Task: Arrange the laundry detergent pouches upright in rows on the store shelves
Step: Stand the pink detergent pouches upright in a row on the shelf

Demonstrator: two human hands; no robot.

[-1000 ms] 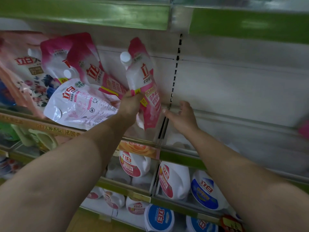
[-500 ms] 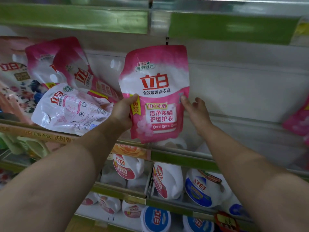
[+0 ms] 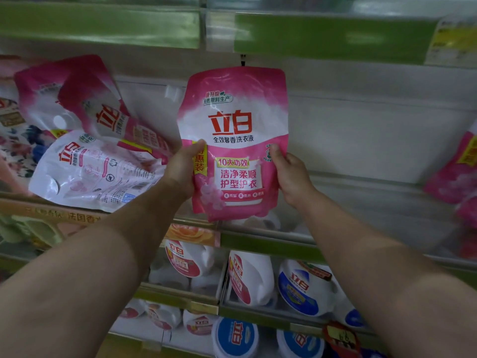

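Here, from the head view: pink and white pouch (image 3: 233, 143) held upright, front label facing the camera, above the front edge of the shelf (image 3: 361, 220). Gripped on both side edges: left hand (image 3: 180, 169) curled round the left edge with the thumb lying over the front, right hand (image 3: 290, 174) pinching the right edge, thumb on the front and fingers hidden behind. Bottom edge of the pouch just above the shelf's front lip; impossible to tell whether touching it or apart.

To the left on the same shelf, a heap of three pouches (image 3: 95, 151): two pink ones leaning tilted against the back wall, a white-backed one lying flat on its face in front, its near edge overhanging the lip. Just beside the left wrist, nearly touching. Farther left, a blurred floral pack (image 3: 15, 140) at the picture's edge.

To the right, bare shelf floor and back wall, open from the held pouch across to more pink pouches (image 3: 456, 174) cut off at the right edge.

Above, the green front strip (image 3: 335, 34) of the next shelf, well clear of the pouch's top edge. Below, white detergent bottles (image 3: 250, 280) lying in rows on two lower shelves.
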